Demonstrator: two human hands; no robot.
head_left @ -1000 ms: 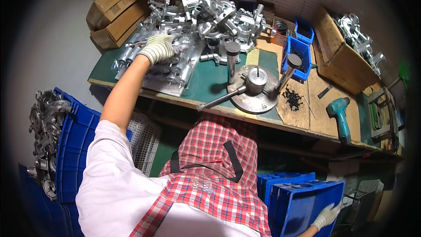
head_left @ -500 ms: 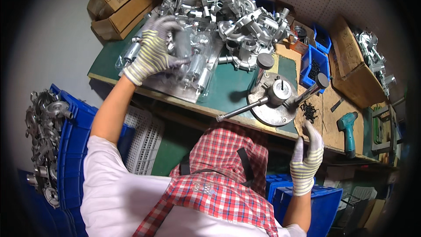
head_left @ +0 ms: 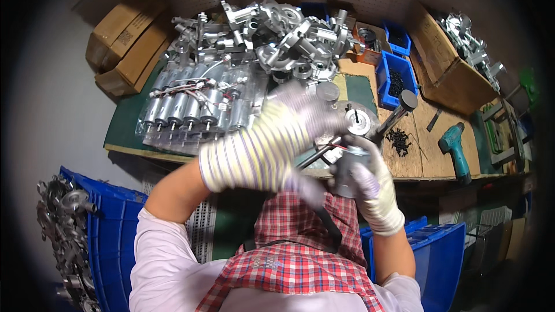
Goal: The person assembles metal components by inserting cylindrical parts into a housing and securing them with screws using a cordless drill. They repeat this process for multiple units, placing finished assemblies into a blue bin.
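A grey cylindrical metal motor was gripped by its side in the striped-gloved right hand near the round steel fixture, seemingly so its wired end was left uncovered, while the blurred left hand was spread.

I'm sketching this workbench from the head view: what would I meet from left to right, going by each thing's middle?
Cardboard box → silver cylinders with wires → left hand → grey cylinder → right hand holding it → loose black screws → teal drill.
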